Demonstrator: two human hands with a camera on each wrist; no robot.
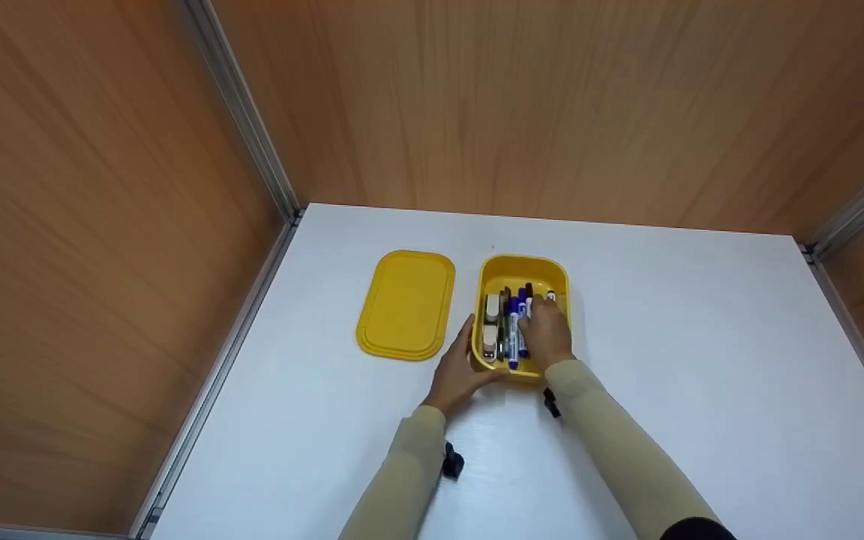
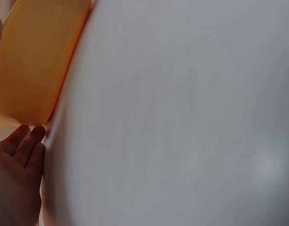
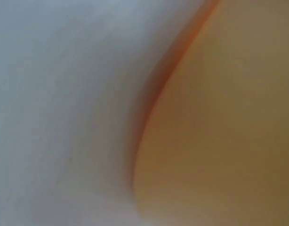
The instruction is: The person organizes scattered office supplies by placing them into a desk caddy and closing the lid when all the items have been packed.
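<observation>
One yellow box [image 1: 522, 271] stands open near the middle of the white table [image 1: 702, 360], and the right hand [image 1: 548, 334] reaches down into its near right part, resting on the markers [image 1: 516, 330] lying lengthwise inside; whether its fingers pinch one cannot be told. The left hand [image 1: 456, 371] lies against the box's near left wall, fingers [image 2: 29, 141] fairly straight and touching the yellow side. Inside, several pens and markers lie beside one pale stapler [image 1: 490, 326] at the left, their exact number unclear, and one yellow lid [image 1: 406, 304] lies flat just left of the box.
</observation>
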